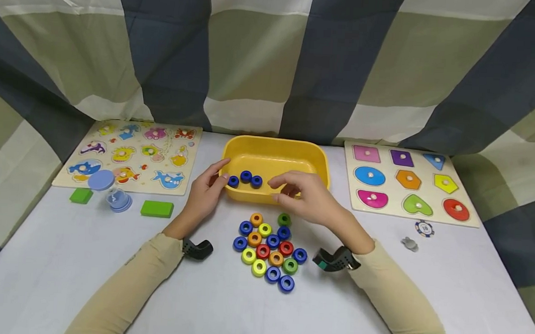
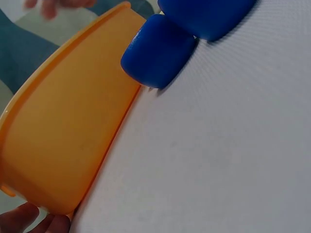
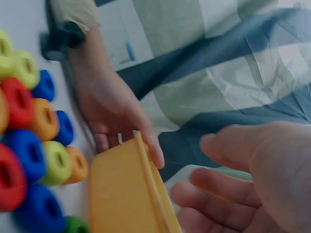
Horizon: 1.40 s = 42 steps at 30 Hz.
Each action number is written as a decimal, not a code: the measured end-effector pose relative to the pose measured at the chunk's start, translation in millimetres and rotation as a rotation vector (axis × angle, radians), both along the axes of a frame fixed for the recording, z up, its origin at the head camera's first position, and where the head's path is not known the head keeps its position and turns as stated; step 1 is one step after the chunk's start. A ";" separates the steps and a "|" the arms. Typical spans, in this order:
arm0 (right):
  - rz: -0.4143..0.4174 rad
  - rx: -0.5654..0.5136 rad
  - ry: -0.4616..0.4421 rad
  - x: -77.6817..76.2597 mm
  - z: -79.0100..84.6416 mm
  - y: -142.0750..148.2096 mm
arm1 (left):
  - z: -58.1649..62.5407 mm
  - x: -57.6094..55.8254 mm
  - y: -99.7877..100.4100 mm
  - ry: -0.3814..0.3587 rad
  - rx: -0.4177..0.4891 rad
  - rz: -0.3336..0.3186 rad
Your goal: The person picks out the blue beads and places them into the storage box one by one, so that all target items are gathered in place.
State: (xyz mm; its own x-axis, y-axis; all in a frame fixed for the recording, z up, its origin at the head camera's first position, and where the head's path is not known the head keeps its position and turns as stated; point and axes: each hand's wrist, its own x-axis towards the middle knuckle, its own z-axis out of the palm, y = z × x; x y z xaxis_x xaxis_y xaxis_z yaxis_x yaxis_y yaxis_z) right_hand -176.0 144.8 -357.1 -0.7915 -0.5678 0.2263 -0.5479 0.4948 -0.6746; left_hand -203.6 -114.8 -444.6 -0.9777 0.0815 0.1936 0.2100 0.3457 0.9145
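A yellow plastic tray [image 1: 272,199] stands at the back middle of the table, with blue rings [image 1: 246,176] inside its left part. My left hand [image 1: 205,193] grips the tray's left end; in the right wrist view its thumb lies over the rim and the other fingers are outside. Over the tray's front right part hovers my right hand [image 1: 304,194], fingers loosely bent and nothing visible between them. In front of the tray lies a cluster of rings in several colours, among them a red ring [image 1: 263,251], a yellow ring [image 1: 248,256] and a green ring [image 1: 290,266].
At the left lies an animal puzzle board [image 1: 129,156], with green blocks [image 1: 157,209] and a clear-and-blue container [image 1: 119,200] before it. A shape puzzle board [image 1: 410,193] lies right, near a poker chip [image 1: 424,228] and a small grey piece [image 1: 409,244]. A checked curtain [image 1: 254,62] hangs behind.
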 end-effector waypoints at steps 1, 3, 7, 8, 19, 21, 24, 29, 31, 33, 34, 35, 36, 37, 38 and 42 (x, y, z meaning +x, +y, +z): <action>0.027 0.016 0.002 5.7 -1.1 3.9 | 0.1 0.1 0.1 -0.001 0.002 0.002; 0.077 0.057 -0.014 15.3 -4.2 11.8 | 0.2 0.1 0.4 -0.003 0.004 0.002; 0.141 0.157 -0.093 25.0 -13.4 25.3 | -0.4 -0.5 1.0 -0.002 0.008 -0.005; 0.152 0.179 -0.116 25.7 -15.2 27.3 | -0.5 -0.5 1.0 -0.001 0.006 -0.003; 0.214 0.325 -0.182 21.5 -34.6 27.3 | 0.5 -0.4 -0.5 -0.002 0.001 0.005; 0.218 0.332 -0.178 21.7 -36.8 26.0 | 0.4 -0.3 -0.6 -0.003 0.003 0.003; 0.207 0.350 -0.169 22.0 -39.0 24.2 | -0.2 -0.6 -0.5 -0.007 0.005 0.002; 0.199 0.369 -0.165 22.5 -39.8 22.3 | 0.0 -0.1 -1.0 -0.008 0.003 0.004; 0.199 0.377 -0.167 22.6 -39.2 22.1 | 0.2 -0.1 -1.3 -0.013 0.003 0.005; 0.196 0.392 -0.169 22.9 -38.0 22.4 | 0.1 -0.4 -1.4 -0.021 0.006 0.007; 0.194 0.399 -0.170 23.1 -37.2 22.7 | 0.0 -0.4 -1.5 -0.024 0.007 0.007; 0.191 0.406 -0.172 23.2 -36.2 23.1 | -0.3 -0.6 -1.4 -0.026 0.009 0.007; 0.187 0.410 -0.175 23.4 -35.2 23.6 | -0.5 -0.6 -1.4 -0.027 0.010 0.006; 0.182 0.411 -0.177 23.6 -34.0 24.3 | -0.8 -0.7 -1.3 -0.026 0.013 0.004; 0.175 0.407 -0.180 23.8 -32.9 25.1 | -0.9 -0.7 -1.2 -0.024 0.017 0.003; 0.139 0.353 -0.170 24.1 -28.1 26.6 | -1.2 -1.0 -1.3 -0.017 0.023 -0.002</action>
